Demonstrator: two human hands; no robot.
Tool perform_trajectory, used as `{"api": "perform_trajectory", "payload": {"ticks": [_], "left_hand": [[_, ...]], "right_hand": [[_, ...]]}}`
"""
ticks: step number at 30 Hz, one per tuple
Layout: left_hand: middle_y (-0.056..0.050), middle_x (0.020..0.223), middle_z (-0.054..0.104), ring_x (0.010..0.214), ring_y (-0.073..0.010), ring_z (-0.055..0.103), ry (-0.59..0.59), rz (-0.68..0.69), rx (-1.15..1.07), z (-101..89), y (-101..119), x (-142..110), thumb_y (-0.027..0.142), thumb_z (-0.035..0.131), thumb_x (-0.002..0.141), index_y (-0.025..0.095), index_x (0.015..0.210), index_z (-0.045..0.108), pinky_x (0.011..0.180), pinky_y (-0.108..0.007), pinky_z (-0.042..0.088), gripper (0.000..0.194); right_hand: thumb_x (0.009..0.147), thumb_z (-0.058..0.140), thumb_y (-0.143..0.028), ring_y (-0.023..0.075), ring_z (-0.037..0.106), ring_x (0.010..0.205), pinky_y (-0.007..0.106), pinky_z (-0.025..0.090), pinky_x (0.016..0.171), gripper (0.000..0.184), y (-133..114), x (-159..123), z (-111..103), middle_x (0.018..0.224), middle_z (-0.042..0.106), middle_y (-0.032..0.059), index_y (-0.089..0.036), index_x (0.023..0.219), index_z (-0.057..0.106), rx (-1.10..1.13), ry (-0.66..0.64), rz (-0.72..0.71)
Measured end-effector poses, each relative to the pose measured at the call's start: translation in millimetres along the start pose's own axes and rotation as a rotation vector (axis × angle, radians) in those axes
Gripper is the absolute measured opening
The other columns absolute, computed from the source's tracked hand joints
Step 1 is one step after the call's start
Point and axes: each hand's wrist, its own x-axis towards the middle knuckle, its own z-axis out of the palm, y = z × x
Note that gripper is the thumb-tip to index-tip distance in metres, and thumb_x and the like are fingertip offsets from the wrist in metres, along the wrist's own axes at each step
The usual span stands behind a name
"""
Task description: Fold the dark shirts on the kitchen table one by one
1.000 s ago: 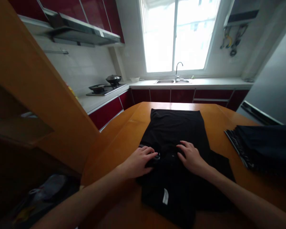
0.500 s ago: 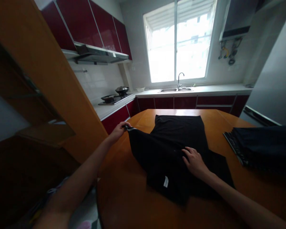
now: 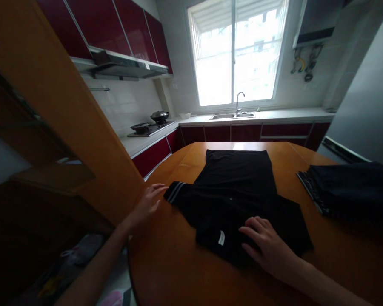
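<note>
A black short-sleeved shirt (image 3: 239, 174) lies spread on the wooden table (image 3: 166, 255), its hem toward the window and its collar toward me. Two pale stripes ring the cuff of the left sleeve (image 3: 175, 192), and a white label (image 3: 221, 238) shows at the neck. My left hand (image 3: 150, 199) is just beside that cuff, fingers apart and holding nothing. Over the shirt near the collar is my right hand (image 3: 264, 242), its fingers loosely spread and slightly curled; whether the fingertips press on the cloth is hard to see.
Dark folded clothes (image 3: 351, 187) are piled on the table's right side. A wooden cabinet frame (image 3: 92, 140) stands close on the left. Beyond the table are a counter with a sink (image 3: 232, 115), a stove with pans (image 3: 159, 117), and a grey fridge (image 3: 367, 97) at right.
My left hand has let go of the striped sleeve, which was lifted and now lies flatter on the table. My right hand has moved toward me, nearer the collar.
</note>
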Motion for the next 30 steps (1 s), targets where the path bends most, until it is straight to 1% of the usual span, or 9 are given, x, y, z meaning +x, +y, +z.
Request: {"api": "perform_trajectory", "payload": {"ticks": [5,11,15,19,21,23,25,27,30], "left_hand": [[-0.005,0.135,0.055,0.125,-0.0240,0.052,-0.420,0.293,-0.014,25.0,77.4,-30.7,0.024,0.069,0.085,0.035,0.138,0.054,0.108,-0.040,0.045,0.056],[-0.007,0.106,0.068,0.097,-0.0214,0.062,-0.371,0.493,0.066,70.9,107.9,-24.9,0.011,0.051,0.091,0.024,0.116,0.067,0.091,-0.036,0.049,0.032],[-0.006,0.097,0.068,0.087,-0.0190,0.064,-0.429,0.444,-0.052,58.3,125.1,-28.0,0.010,0.055,0.086,0.024,0.109,0.069,0.079,-0.029,0.051,0.030],[-0.002,0.097,0.071,0.087,-0.0173,0.067,-0.748,0.406,-0.231,34.0,153.4,-37.3,0.020,0.063,0.088,0.031,0.116,0.070,0.078,-0.024,0.052,0.031],[-0.002,0.099,0.072,0.092,-0.0181,0.068,-0.807,0.392,-0.294,28.5,153.7,-32.2,0.025,0.063,0.091,0.032,0.116,0.070,0.083,-0.026,0.052,0.027],[-0.003,0.100,0.073,0.092,-0.0188,0.068,-0.679,0.304,-0.320,29.6,137.1,-17.1,0.030,0.057,0.095,0.028,0.111,0.072,0.084,-0.027,0.052,0.022],[-0.005,0.101,0.073,0.093,-0.0209,0.068,-0.409,0.156,-0.274,36.1,107.0,4.9,0.036,0.053,0.095,0.024,0.102,0.073,0.085,-0.031,0.052,0.025],[-0.007,0.100,0.073,0.094,-0.0240,0.068,-0.146,0.003,-0.197,45.0,72.7,27.5,0.039,0.052,0.091,0.021,0.098,0.072,0.087,-0.034,0.052,0.028],[-0.010,0.102,0.072,0.094,-0.0264,0.068,0.006,-0.208,-0.053,57.1,31.7,49.1,0.038,0.053,0.084,0.019,0.095,0.072,0.089,-0.037,0.052,0.030]], "right_hand": [[0.078,0.074,-0.019,0.0268,0.055,0.110,0.044,0.045,0.095,0.047,-11.0,-29.0,-7.4,0.121,0.061,0.0069,-0.026,0.123,0.059,-0.022,-0.120,-0.050],[0.085,0.050,-0.001,0.0220,0.059,0.093,0.040,0.045,0.089,0.025,-2.7,-19.6,1.3,0.099,0.065,0.0065,-0.018,0.097,0.064,-0.176,-0.107,-0.152],[0.080,0.050,0.002,0.0184,0.059,0.089,0.034,0.045,0.086,0.028,-9.3,-26.7,-18.2,0.094,0.065,0.0036,-0.020,0.092,0.064,-0.031,-0.134,-0.095],[0.083,0.053,-0.006,0.0149,0.062,0.087,0.026,0.048,0.080,0.022,-7.0,-41.2,-55.1,0.093,0.067,0.0011,-0.023,0.088,0.067,0.238,-0.298,-0.025],[0.089,0.052,-0.015,0.0167,0.064,0.091,0.027,0.050,0.083,0.018,14.0,-43.7,-66.5,0.098,0.068,0.0033,-0.023,0.092,0.069,0.276,-0.212,0.080],[0.090,0.051,-0.020,0.0212,0.063,0.100,0.034,0.049,0.092,0.021,48.4,-42.3,-70.0,0.106,0.069,0.0073,-0.021,0.100,0.069,0.170,0.031,0.247],[0.088,0.054,-0.022,0.0252,0.062,0.108,0.040,0.045,0.101,0.025,87.3,-38.7,-67.3,0.113,0.068,0.0118,-0.017,0.108,0.069,0.012,0.208,0.393],[0.087,0.057,-0.023,0.0274,0.061,0.111,0.042,0.044,0.103,0.034,120.1,-34.3,-61.5,0.117,0.068,0.0154,-0.013,0.117,0.067,-0.070,0.246,0.491],[0.082,0.064,-0.026,0.0273,0.064,0.106,0.040,0.047,0.099,0.040,147.2,-28.0,-52.2,0.114,0.069,0.0160,-0.011,0.119,0.067,-0.077,0.201,0.555]]}}
